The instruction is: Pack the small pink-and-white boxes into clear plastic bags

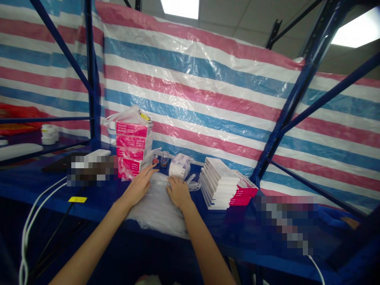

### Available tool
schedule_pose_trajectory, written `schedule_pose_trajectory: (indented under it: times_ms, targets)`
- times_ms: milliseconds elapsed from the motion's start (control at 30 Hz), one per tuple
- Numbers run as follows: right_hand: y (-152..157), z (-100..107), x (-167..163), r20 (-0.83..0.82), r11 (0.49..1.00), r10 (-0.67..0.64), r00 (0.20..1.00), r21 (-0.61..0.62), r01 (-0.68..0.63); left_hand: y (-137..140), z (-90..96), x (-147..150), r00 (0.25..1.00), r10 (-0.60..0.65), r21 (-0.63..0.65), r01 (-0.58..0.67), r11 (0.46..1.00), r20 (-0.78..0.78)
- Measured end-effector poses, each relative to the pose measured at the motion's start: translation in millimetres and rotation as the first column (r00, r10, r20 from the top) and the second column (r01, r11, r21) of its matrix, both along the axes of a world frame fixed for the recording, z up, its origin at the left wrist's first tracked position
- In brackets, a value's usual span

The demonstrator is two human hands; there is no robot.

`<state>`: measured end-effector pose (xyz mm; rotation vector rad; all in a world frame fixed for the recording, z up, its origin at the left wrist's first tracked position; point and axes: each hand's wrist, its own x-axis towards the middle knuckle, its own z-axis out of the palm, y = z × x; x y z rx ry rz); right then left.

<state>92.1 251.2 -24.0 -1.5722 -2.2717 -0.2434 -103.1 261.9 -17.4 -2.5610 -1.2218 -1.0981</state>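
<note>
A clear plastic bag [157, 208] lies flat on the blue shelf, its lower end reaching the front edge. My left hand [141, 182] rests on the bag's left side with fingers stretched out, close to a stack of pink boxes [132, 136] wrapped in clear plastic. On the bag's upper right lies my right hand [179, 192], fingers spread and slightly bent, just below a white roll [178, 168] in plastic. Neither hand visibly grips anything. Between the pink stack and the roll stands a small glass jar [164, 159].
White flat boxes [218, 182] stand stacked to the right, beside more pink boxes [243, 192]. Blue metal posts [285, 111] frame the shelf at both sides. A striped plastic sheet [190, 87] hangs behind. White cables [35, 209] droop over the front edge at left.
</note>
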Motion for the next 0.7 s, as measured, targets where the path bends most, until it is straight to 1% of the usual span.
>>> schedule_pose_trajectory:
  times_ms: [100, 167, 200, 267, 300, 367, 400, 433, 500, 567, 700]
  targets:
    - [-2, 3, -1, -0.031, 1.0, -0.001, 1.0, -0.009, 0.001, 1, -0.1, 0, 1.0, 0.008, 0.002, -0.008, 1.0, 0.009]
    - [-5, 7, -3, -0.105, 0.999, -0.028, 0.994, 0.014, 0.03, 0, 0.5, 0, 1.0, 0.005, 0.012, -0.005, 1.0, 0.011]
    - [-7, 11, -3, -0.167, 0.997, -0.051, 0.985, 0.044, 0.059, 0, 1.0, 1, 1.0, 0.001, 0.013, -0.001, 1.0, 0.01]
    - [-10, 20, -4, -0.338, 0.977, -0.107, 0.935, 0.136, 0.161, -2, 2.7, 1, 1.0, -0.008, 0.009, 0.008, 1.0, 0.01]
    - [-10, 26, -3, -0.429, 0.956, -0.135, 0.893, 0.179, 0.231, -3, 3.8, 2, 1.0, -0.013, 0.007, 0.013, 1.0, 0.012]
    - [-6, 38, 1, -0.549, 0.911, -0.197, 0.812, 0.205, 0.359, -4, 5.8, 3, 1.0, -0.022, 0.009, 0.022, 1.0, 0.018]
    - [0, 45, 3, -0.549, 0.897, -0.248, 0.798, 0.181, 0.403, -5, 6.7, 3, 0.999, -0.026, 0.013, 0.026, 1.0, 0.02]
    - [7, 52, 7, -0.507, 0.892, -0.306, 0.806, 0.142, 0.428, -6, 7.3, 3, 0.999, -0.031, 0.018, 0.03, 0.999, 0.02]
    - [26, 65, 14, -0.355, 0.891, -0.404, 0.843, 0.055, 0.45, -6, 7.9, 3, 0.999, -0.038, 0.025, 0.038, 0.999, 0.015]
    - [48, 76, 19, -0.247, 0.889, -0.442, 0.862, 0.009, 0.459, -7, 7.4, 3, 0.999, -0.042, 0.029, 0.042, 0.999, 0.011]
    - [82, 86, 21, -0.174, 0.873, -0.486, 0.856, -0.046, 0.486, -8, 5.5, 2, 0.999, -0.04, 0.03, 0.039, 0.999, 0.023]
